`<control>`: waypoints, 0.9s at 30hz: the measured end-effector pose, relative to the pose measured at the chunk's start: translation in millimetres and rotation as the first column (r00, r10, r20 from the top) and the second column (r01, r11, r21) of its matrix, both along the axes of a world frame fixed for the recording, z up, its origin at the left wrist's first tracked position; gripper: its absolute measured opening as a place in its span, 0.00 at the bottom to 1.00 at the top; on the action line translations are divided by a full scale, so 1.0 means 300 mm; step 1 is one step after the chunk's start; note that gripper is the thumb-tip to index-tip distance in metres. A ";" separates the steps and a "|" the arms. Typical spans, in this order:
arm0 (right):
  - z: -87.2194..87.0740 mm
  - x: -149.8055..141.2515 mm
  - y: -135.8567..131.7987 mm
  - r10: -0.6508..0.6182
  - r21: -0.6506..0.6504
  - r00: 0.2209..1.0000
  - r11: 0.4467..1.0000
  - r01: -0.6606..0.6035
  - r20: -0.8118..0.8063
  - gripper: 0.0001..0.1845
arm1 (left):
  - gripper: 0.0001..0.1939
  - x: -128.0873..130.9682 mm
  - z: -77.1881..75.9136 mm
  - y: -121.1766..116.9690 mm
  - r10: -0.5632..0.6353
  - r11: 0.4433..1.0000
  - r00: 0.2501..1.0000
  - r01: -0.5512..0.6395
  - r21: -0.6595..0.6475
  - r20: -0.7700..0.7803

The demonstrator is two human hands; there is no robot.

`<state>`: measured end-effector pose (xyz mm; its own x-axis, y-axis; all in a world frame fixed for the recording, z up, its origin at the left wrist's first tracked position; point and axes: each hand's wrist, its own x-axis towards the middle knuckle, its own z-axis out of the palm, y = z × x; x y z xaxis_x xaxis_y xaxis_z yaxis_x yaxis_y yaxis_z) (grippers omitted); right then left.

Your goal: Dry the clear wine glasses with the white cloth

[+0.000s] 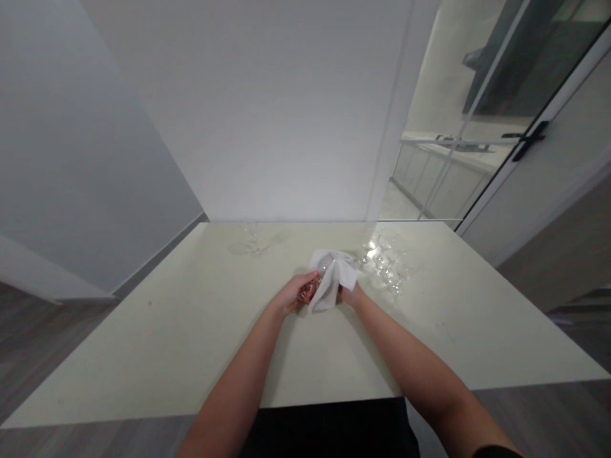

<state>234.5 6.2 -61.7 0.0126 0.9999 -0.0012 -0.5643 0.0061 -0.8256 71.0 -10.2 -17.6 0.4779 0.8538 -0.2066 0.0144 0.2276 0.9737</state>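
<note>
Low over the middle of the table, my left hand (pixel 293 292) is closed around a clear wine glass (pixel 309 291), which lies tilted between my two hands. A white cloth (pixel 334 281) drapes over the glass and hides much of it; part of the rounded clear bowl shows at the cloth's upper left. My right hand (pixel 351 294) grips the cloth from the right side, its fingers mostly covered by the fabric.
Several clear glasses (pixel 386 262) are grouped right of my hands. Another stemmed glass (pixel 252 238) stands alone at the back left of the pale table (pixel 191 343). A white wall (pixel 286 127) borders the table's far edge, with a glass door (pixel 477 127) at right.
</note>
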 end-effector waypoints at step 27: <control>0.040 0.091 0.007 0.141 0.173 0.793 0.939 -0.296 0.592 0.09 | 0.28 -0.043 0.005 -0.009 0.590 0.192 0.628 0.502 0.843 -0.508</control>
